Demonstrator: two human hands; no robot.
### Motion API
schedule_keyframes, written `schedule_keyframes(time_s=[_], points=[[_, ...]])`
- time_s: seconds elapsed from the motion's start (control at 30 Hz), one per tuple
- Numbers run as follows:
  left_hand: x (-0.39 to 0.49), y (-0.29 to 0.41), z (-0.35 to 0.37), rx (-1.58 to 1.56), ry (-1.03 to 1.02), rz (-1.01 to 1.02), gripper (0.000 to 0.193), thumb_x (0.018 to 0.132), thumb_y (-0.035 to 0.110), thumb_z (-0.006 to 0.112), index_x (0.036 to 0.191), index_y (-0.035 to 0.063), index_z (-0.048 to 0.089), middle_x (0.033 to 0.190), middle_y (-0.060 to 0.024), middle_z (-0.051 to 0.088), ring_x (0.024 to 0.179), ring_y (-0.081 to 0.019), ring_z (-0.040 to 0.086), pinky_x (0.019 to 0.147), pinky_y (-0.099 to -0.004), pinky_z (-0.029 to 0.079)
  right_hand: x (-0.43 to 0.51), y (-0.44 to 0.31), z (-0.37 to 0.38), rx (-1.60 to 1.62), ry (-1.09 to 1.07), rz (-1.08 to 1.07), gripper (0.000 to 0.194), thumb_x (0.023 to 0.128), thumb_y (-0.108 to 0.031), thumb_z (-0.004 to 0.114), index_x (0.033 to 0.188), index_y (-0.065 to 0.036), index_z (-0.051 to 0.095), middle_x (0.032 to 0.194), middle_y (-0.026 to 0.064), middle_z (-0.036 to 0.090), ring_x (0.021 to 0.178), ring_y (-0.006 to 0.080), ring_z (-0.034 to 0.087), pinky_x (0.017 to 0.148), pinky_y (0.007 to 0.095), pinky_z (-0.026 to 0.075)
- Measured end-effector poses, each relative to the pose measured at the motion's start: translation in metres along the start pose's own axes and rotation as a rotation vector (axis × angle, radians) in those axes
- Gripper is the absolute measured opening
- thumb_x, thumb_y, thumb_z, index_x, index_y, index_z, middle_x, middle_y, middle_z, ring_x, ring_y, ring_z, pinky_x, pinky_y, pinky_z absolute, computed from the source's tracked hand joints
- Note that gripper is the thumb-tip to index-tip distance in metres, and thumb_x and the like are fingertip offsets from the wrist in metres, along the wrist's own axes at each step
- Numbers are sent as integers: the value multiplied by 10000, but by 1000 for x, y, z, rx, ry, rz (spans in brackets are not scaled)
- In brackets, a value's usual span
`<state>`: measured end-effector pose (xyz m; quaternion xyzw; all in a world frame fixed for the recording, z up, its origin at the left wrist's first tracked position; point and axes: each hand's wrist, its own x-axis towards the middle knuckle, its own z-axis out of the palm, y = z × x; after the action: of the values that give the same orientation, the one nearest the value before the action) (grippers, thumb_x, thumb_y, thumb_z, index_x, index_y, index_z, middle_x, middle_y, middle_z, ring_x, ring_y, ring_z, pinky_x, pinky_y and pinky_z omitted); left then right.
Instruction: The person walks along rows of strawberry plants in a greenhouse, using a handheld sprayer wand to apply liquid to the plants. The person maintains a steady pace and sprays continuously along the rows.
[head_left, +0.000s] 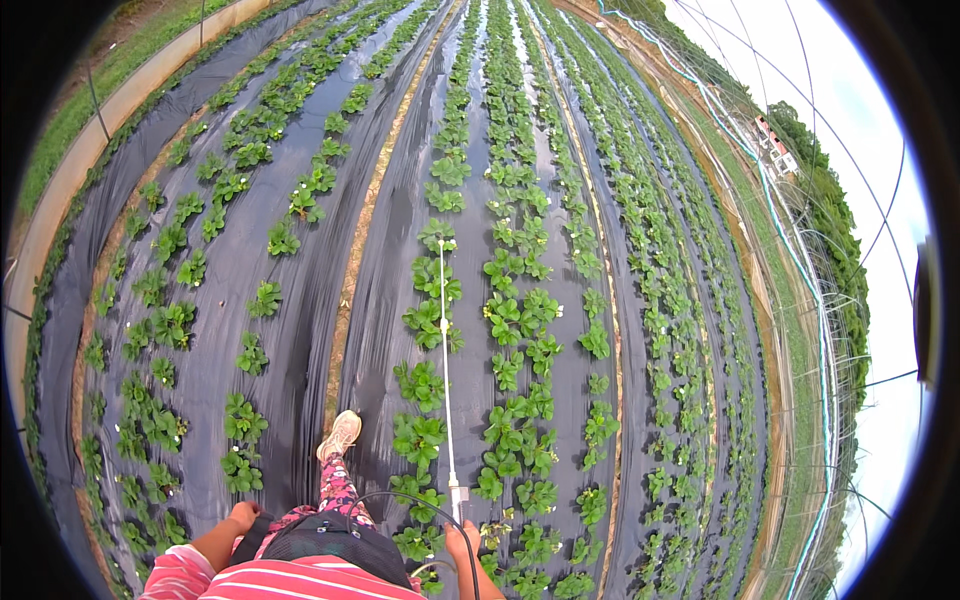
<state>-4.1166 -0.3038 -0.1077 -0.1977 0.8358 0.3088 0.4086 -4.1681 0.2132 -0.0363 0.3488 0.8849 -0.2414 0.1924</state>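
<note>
My right hand (461, 538) grips the lower end of a long white spray wand (448, 405). The wand points forward over a row of leafy strawberry plants (418, 439), its tip above a plant farther up the row. From near the handle a black hose (412, 496) loops back toward my waist. At my left side, my left hand (245, 516) is closed at the top of a black strap (253, 538); its fingers are partly hidden. A dark pouch (330, 544) hangs at my waist.
Black plastic mulch (292, 352) covers the beds, many plants bearing white flowers. My shoe (341, 433) stands beside a narrow straw-coloured furrow (352, 277). A low concrete edge (75, 169) curves along the left; hoop frame rods (814, 247) and a pale blue-white line (769, 187) run along the right.
</note>
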Motion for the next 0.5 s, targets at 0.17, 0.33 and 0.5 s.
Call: schedule_keyframes(time_s=[0.17,0.33,0.5], points=[[29,4,-22,6,-24,32,361,695,371,671,886,64,677,851,-194,652,831,-325,634,735,-373,490,13,-3,-6,47,86,123,318,710,-308,680,755,-7,587,762,231,632,767,403,617,714,444,478],[56,27,-54,-12,15,-13,391,681,394,689,894,66,676,840,-171,664,800,-291,646,719,-359,490,43,1,-25,14,273,241,303,691,-255,680,778,23,596,770,239,632,760,404,619,703,434,485],[83,70,-90,-15,26,-1,374,693,366,687,902,56,672,845,-174,665,787,-286,649,713,-351,492,121,-17,-24,136,405,303,217,715,-155,636,833,9,557,628,155,599,545,291,599,538,388,472]])
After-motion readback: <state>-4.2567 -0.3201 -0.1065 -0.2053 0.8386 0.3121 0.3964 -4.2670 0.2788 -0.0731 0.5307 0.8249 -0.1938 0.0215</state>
